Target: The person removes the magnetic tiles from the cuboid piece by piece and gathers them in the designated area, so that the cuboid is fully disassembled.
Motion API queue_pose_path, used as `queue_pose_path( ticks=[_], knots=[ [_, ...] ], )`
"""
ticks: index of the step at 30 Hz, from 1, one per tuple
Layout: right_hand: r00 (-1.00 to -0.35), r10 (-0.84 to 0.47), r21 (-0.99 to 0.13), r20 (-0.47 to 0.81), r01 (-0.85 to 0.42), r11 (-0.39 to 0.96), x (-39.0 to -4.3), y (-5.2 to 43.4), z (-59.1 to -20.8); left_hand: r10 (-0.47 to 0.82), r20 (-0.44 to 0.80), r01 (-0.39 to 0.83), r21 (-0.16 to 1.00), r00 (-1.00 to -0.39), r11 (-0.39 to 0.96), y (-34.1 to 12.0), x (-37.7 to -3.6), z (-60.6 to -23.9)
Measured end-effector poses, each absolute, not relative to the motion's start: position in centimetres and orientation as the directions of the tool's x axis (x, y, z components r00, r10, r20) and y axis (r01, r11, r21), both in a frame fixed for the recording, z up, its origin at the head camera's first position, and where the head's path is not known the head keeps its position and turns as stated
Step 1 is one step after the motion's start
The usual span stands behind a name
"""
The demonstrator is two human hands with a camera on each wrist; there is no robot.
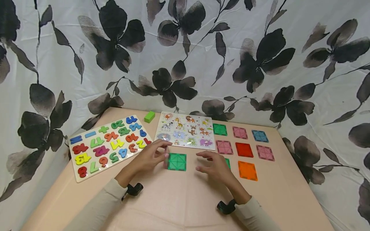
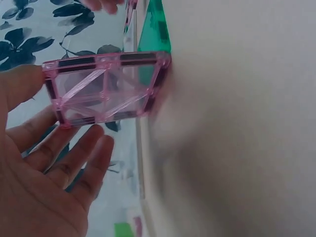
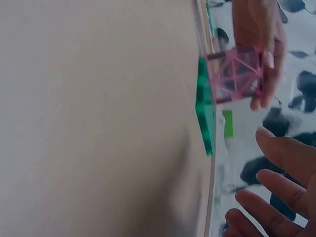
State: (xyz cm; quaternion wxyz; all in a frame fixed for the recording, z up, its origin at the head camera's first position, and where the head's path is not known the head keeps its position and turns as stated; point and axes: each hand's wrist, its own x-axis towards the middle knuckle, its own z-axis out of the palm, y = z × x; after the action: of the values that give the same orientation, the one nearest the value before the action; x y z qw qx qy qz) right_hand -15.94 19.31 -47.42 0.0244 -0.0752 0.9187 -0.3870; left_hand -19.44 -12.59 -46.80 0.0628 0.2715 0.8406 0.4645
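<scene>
A pink magnetic tile (image 2: 104, 94) stands on edge along the left side of a green magnetic tile (image 1: 177, 161) that lies flat on the table. My left hand (image 1: 148, 158) pinches the pink tile by its outer edges, thumb on one side and fingertips on the other. Across the green tile, my right hand (image 1: 215, 165) hovers with its fingers spread and nothing held. The right wrist view shows the pink tile's lower edge at the green one; whether they touch firmly I cannot tell.
Several loose tiles lie at the right, among them a red tile (image 1: 244, 149), an orange tile (image 1: 247, 170) and a blue tile (image 1: 260, 136). A number puzzle board (image 1: 96, 134) lies left, an animal puzzle board (image 1: 173, 146) behind, and a green block (image 1: 149, 116) between them.
</scene>
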Motion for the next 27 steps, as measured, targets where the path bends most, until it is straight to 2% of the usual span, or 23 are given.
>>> queue_pose_path(
  ticks=[10,16,21,27],
  knots=[
    [-0.919,-0.393,-0.657,-0.024,-0.281,0.699,-18.2,14.4,-47.8,0.538,0.072,0.443,0.662,-0.84,0.604,-13.8,-18.8,-45.6],
    [-0.906,-0.419,-0.58,-0.05,-0.316,0.751,-18.9,13.1,-48.0,0.533,0.061,0.496,0.466,-0.844,0.732,-13.9,-19.1,-45.6],
    [-0.902,-0.428,-0.509,-0.053,-0.345,0.789,-19.0,12.5,-48.5,0.536,0.075,0.53,0.32,-0.841,0.785,-14.2,-19.5,-45.8],
    [-0.9,-0.435,-0.458,-0.014,-0.381,0.803,-18.7,12.4,-48.5,0.552,0.091,0.556,0.235,-0.829,0.797,-14.5,-19.7,-46.3]
  ],
)
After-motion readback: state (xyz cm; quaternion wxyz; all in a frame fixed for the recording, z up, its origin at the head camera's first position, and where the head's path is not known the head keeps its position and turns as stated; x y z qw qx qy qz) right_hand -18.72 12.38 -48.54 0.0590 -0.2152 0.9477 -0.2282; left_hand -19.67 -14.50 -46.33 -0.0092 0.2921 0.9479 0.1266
